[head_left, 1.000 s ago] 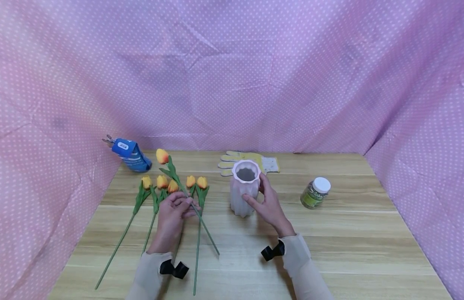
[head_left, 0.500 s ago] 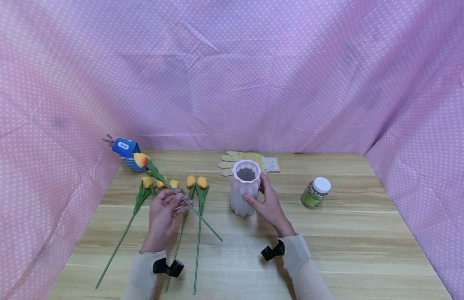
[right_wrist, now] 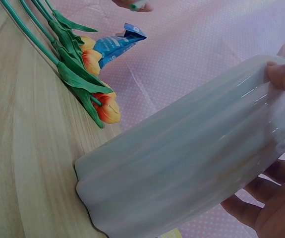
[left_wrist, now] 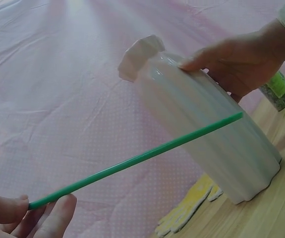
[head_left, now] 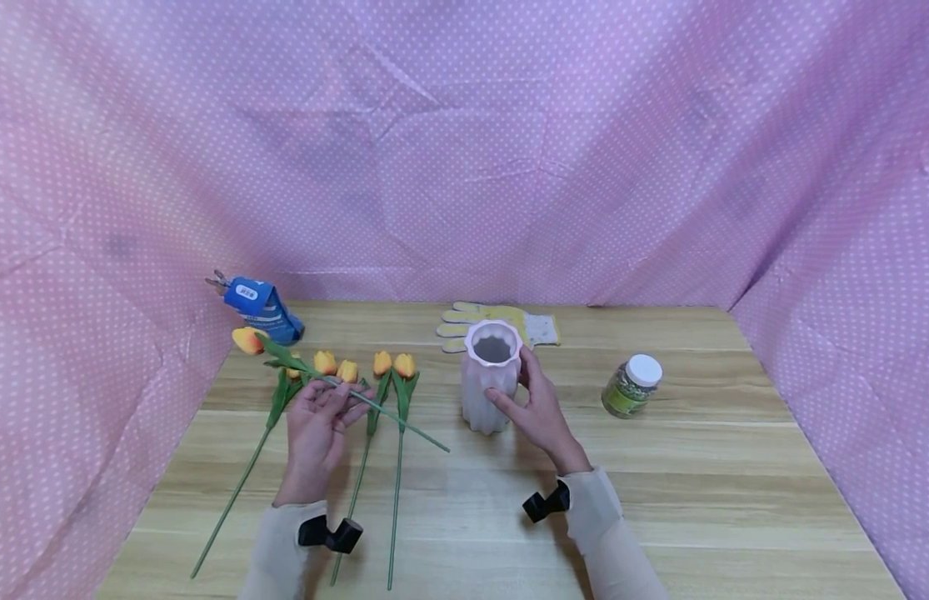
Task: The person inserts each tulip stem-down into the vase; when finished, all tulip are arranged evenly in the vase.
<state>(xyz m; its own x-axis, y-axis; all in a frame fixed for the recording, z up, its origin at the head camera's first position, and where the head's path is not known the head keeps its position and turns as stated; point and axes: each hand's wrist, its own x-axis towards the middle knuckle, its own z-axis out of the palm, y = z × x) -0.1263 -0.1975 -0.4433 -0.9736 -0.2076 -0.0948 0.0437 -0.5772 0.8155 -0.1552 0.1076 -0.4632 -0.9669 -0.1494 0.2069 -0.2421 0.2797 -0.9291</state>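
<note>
My left hand (head_left: 317, 429) pinches an artificial tulip by its green stem (left_wrist: 137, 158). The orange-yellow bloom (head_left: 250, 340) points to the far left, and the bare stem end reaches toward the vase, above the table. A pale fluted vase (head_left: 482, 400) with a scalloped rim stands upright on the table, its mouth facing up. Around its right side my right hand (head_left: 542, 412) grips, thumb in front and fingers behind. Beneath and beside the left hand lie several more tulips (head_left: 399, 467), blooms toward the back; the hand and held tulip partly cover some.
At the back left stands a blue bag (head_left: 265, 312) with a metal clip-like tool at its top. Behind the vase lies a yellow-and-white glove (head_left: 539, 327). A white-lidded jar (head_left: 631, 387) of small grains is to the right. Pink dotted cloth (head_left: 464, 167) walls the wooden table (head_left: 696, 500).
My left hand has shifted left, turning the held tulip so its bloom swings left and lower while the stem end rises toward the vase. The right hand and vase have stayed put.
</note>
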